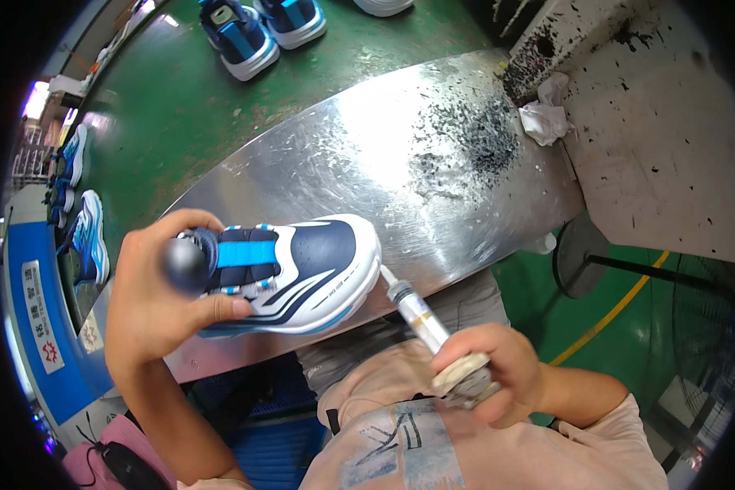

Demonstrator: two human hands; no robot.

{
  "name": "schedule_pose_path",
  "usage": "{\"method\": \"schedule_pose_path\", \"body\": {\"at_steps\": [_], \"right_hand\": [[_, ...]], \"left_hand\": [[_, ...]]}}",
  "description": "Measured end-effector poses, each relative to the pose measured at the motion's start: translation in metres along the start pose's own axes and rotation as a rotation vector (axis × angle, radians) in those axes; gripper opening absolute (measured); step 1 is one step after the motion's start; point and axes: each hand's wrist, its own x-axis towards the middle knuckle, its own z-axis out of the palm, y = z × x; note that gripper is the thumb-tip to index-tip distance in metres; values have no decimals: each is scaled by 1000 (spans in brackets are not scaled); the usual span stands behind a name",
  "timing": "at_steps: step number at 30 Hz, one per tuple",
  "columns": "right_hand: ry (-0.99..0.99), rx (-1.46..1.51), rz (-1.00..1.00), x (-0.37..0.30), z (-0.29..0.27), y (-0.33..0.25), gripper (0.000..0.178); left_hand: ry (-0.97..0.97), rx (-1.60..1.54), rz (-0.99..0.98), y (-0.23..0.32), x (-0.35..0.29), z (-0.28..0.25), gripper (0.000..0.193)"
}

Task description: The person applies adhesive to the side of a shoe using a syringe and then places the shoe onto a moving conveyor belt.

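A navy, white and bright-blue sneaker (314, 253) is held over the metal table, its toe to the right. My left hand (151, 286) wraps round its heel and collar, the thumb pressing on the near side. A dark, rounded, blurred shape (185, 265) shows at the shoe's opening; I cannot tell what it is. My right hand (498, 371) grips a syringe (417, 314) with pale wrapping at its rear end. The syringe's white tip is at the edge of the toe where upper and sole meet; whether it touches is hard to tell.
The metal table (302, 163) carries black residue (474, 147) at its far right. Crumpled white tissue (545, 118) lies beside a stained panel (661, 122). Beyond, a green surface (155, 122) holds matching shoes (238, 41) at the back and more shoes (90, 237) at left. A fan (710, 343) stands at right.
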Motion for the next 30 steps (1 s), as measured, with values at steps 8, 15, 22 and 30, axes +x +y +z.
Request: {"method": "schedule_pose_path", "body": {"at_steps": [8,15,22,30], "right_hand": [[461,13,-74,49,-46,5,59],[164,208,69,78,23,48,66],[138,304,138,75,29,55,68],[85,247,221,78,32,46,68]], "left_hand": [[403,-435,-187,-29,-28,-12,53],[736,-376,-151,-11,-52,67,44],[768,-335,-125,8,-42,78,37],[733,-380,-114,16,-48,77,32]]}}
